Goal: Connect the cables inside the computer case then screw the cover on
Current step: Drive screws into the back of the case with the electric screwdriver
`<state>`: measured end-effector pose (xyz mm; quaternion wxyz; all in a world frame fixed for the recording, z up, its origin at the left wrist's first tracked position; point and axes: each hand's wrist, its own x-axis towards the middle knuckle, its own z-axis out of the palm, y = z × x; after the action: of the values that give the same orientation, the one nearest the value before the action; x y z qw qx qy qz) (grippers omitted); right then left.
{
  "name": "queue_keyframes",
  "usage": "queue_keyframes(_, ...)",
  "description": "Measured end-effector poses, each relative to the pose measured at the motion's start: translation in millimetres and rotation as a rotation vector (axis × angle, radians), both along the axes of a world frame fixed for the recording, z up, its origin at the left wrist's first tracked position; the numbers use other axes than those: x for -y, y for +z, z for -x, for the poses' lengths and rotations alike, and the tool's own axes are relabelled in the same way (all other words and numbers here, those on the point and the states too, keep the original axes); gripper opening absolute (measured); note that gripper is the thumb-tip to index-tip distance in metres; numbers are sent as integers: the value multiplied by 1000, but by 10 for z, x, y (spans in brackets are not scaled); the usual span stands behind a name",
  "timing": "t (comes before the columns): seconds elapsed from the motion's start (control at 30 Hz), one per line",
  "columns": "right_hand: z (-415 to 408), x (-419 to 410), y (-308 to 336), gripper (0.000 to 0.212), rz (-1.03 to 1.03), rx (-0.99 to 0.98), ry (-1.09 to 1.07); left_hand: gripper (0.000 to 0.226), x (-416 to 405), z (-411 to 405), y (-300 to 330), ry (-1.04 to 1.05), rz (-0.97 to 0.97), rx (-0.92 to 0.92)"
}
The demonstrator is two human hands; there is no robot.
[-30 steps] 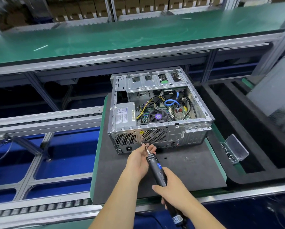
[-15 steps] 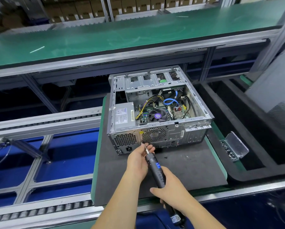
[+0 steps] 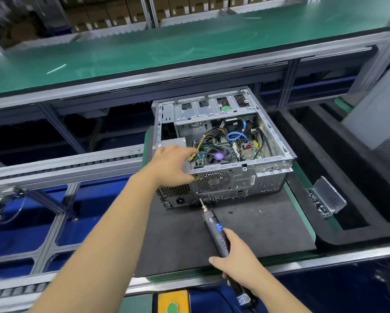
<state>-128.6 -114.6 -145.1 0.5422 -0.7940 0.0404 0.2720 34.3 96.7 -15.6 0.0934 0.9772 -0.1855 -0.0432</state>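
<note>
Desktop computer case (image 3: 225, 154), cover off, lying on its side on a dark mat (image 3: 246, 224) atop a green-edged pallet (image 3: 302, 199), rear panel toward the person. Interior open to view: motherboard with round CPU fan (image 3: 218, 155), yellow-and-black wire bundle (image 3: 212, 134) arching over the board, blue looped cable (image 3: 236, 136) behind the fan, drive bays (image 3: 212, 107) at the far end. Left hand (image 3: 173, 163) reaches over the power-supply corner of the case, fingers loosely extended toward the yellow wires at the board's near-left edge; motion blur, so whether the fingertips touch anything cannot be told. Right hand (image 3: 236, 256) wrapped around the handle of a black electric screwdriver (image 3: 216, 231), bit pointing up toward the lower rear panel, tip just beside the port area. One small dark screw (image 3: 230, 212) loose on the mat, near the bit. Clear plastic box of screws (image 3: 322, 199), lid raised, at the pallet's right edge. Roller conveyor rails (image 3: 65, 163) to the left; green-topped bench (image 3: 167, 46) beyond; shelves of brown cartons (image 3: 112, 10) at the far back
</note>
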Motion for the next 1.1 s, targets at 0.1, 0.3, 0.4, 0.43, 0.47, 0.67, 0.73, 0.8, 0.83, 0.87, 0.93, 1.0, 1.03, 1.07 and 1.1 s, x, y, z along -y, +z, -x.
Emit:
queue_keyframes(0.1, -23, -16, 34, 58, -2, 8, -11, 79, 109, -132, -205, -22, -176, -157)
queue_keyframes(0.3, -45, -28, 39, 59, 38, 30, -23, 46, 141, -139, -386, 74, -53, -108)
queue_keyframes(0.4, -34, -50, 26, 67, 22, 20, -38, 41, 157, -122, -372, 94, -18, -106)
queue_keyframes(0.43, -27, -58, 26, 73, 9, 12, -40, 42, 164, -119, -365, 98, -9, -104)
queue_keyframes(0.47, -22, -68, 27, 80, -2, 5, -35, 45, 168, -114, -361, 99, -5, -101)
queue_keyframes(0.67, 1, -112, 34, 89, -36, 3, -29, 49, 179, -92, -358, 97, -31, -59)
queue_keyframes(0.73, 1, -130, 42, 84, -40, 4, -39, 44, 178, -89, -357, 91, -30, -58)
queue_keyframes(0.8, -3, -156, 53, 81, -46, -1, -51, 40, 180, -85, -353, 87, -29, -59)
queue_keyframes(0.83, -3, -169, 56, 79, -48, 0, -57, 40, 181, -85, -352, 89, -27, -63)
queue_keyframes(0.87, -7, -179, 62, 78, -49, 0, -62, 40, 181, -83, -353, 93, -26, -65)
queue_keyframes(0.93, -20, -198, 59, 75, -55, -6, -72, 38, 183, -77, -351, 95, -31, -64)
queue_keyframes(1.0, -30, -212, 43, 70, -63, -14, -81, 37, 186, -77, -356, 100, -43, -63)
queue_keyframes(1.03, -32, -221, 38, 68, -62, -16, -85, 37, 186, -80, -358, 106, -47, -63)
queue_keyframes(1.07, -32, -228, 31, 67, -63, -17, -87, 38, 187, -80, -358, 112, -46, -63)
queue_keyframes(1.1, -31, -234, 22, 66, -66, -19, -89, 38, 188, -72, -354, 119, -41, -62)
